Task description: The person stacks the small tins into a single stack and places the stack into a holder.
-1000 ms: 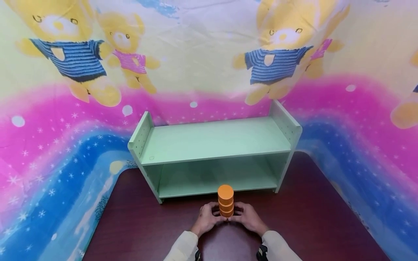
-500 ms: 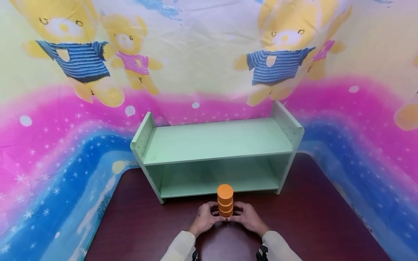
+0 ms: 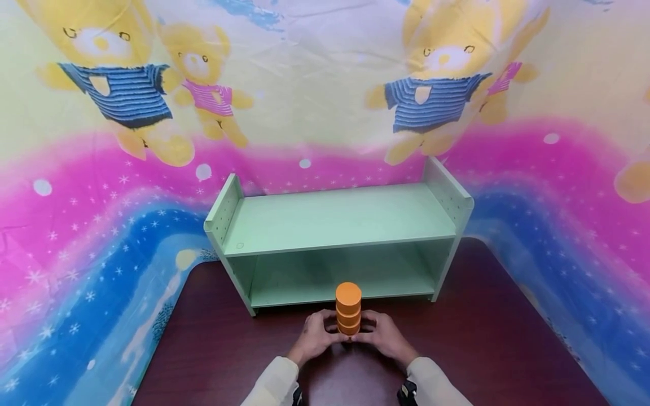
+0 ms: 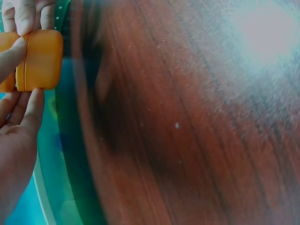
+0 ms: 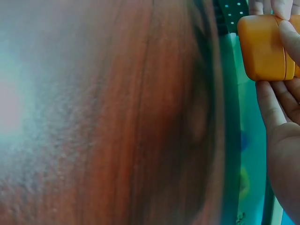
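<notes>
Both hands, left (image 3: 316, 334) and right (image 3: 385, 335), cup the puck stack (image 3: 348, 310) low; looks light, rigid, slick, so grip the bottom.

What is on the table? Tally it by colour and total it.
Orange discs in the stack held by the left hand and right hand: 3
Green shelf unit: 1
Total: 4

Left hand (image 3: 316, 334) and right hand (image 3: 384, 335) set close together low at centre, palms facing each other, fingers curled inward, fingertips nearly meeting. Both forearms in pale sleeves, angled in from below.
</notes>
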Motion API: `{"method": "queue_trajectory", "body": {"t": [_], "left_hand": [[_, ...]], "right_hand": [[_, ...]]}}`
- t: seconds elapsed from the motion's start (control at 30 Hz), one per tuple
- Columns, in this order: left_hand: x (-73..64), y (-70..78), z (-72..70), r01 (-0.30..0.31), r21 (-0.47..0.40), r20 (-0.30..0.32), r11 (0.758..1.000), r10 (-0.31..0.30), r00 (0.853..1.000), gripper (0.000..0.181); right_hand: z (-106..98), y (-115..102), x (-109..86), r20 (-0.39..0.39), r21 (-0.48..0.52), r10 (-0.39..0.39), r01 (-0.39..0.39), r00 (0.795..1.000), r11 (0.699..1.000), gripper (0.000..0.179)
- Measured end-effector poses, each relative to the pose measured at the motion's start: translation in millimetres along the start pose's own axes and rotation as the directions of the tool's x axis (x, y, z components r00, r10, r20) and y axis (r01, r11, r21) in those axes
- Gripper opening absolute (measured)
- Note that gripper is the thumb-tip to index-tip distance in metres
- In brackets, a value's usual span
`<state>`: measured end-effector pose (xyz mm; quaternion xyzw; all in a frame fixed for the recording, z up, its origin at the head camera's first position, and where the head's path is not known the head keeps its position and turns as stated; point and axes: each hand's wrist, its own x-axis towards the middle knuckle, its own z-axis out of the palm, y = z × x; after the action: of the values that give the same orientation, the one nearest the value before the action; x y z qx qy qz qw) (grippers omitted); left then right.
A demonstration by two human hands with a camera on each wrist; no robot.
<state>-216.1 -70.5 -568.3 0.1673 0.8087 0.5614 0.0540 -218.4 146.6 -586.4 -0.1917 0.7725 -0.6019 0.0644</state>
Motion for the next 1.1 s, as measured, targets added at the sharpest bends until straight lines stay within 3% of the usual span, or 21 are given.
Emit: {"method": "queue_trajectory", "body": {"t": [0.27, 0.57, 0.73, 1.1], "left_hand": [[1.1, 6.2, -4.2, -0.014, -0.033, 0.008, 0.999, 0.015, 1.000, 0.049], [0.6, 11.7, -12.5, -0.048, -0.004, 0.024, 0.999, 0.048, 0.999, 0.048], [-0.7, 19.2, -18.5, -0.045, 0.017, 0.027, 0.999, 0.044, 0.999, 0.049], [-1.4, 36.4, -32.0, -0.055, 0.055, 0.040, 0.997, 0.053, 0.998, 0.051]], "right_hand": [[-2.2, -9.7, 0.3, 0.005, -0.023, 0.000, 0.000, 1.000, 1.000, 0.048], [-4.1, -19.9, 2.3, 0.008, -0.103, -0.029, 0.030, 1.000, 0.994, 0.046], [-3.5, -23.6, 4.2, 0.002, -0.127, -0.077, 0.077, 0.997, 0.989, 0.045], [-4.3, -44.4, 6.2, -0.003, -0.157, -0.099, 0.097, 0.995, 0.983, 0.045]]}}
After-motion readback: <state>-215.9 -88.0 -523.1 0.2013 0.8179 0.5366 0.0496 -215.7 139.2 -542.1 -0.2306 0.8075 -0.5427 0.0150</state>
